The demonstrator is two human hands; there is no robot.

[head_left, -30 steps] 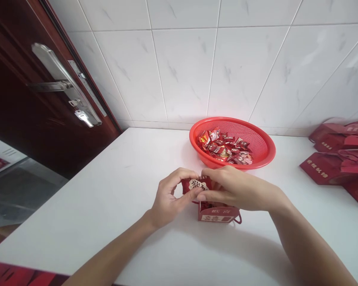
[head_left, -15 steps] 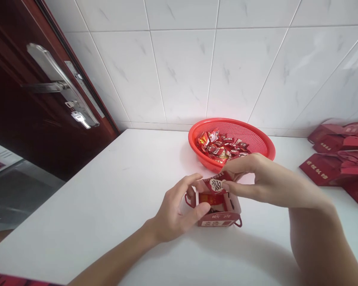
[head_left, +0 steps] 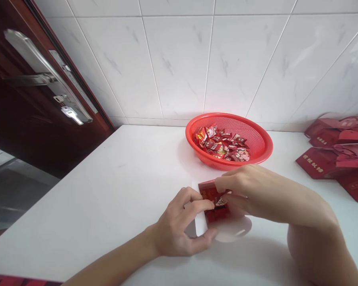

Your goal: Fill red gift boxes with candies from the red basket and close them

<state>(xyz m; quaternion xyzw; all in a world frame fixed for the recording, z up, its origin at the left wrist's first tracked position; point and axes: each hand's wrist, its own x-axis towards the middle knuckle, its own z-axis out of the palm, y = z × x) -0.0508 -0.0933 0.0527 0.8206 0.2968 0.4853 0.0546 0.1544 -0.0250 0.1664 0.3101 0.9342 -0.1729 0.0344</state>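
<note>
A small red box (head_left: pixel 207 186) stands on the white table (head_left: pixel 107 198) with its top open and a pale flap spread toward me. Red packets lie inside it. My left hand (head_left: pixel 186 224) holds the box's left side, fingertips over the opening and thumb at the front. My right hand (head_left: pixel 241 190) reaches into the box from the right, its fingers closed on a small red candy packet (head_left: pixel 220 202) with a light label. Behind the box sits a red perforated basket (head_left: pixel 256 137) with several wrapped candies (head_left: pixel 222 145).
Several folded red boxes (head_left: pixel 325 161) are piled at the right against the tiled wall (head_left: pixel 179 67). A dark red door (head_left: pixel 24 115) with a metal handle and keys is at the left, beyond the table's edge.
My right hand has lowered the candy packet into the box. The box's front flap now lies opened toward me, and my left hand has shifted slightly nearer. The view has tilted a little.
</note>
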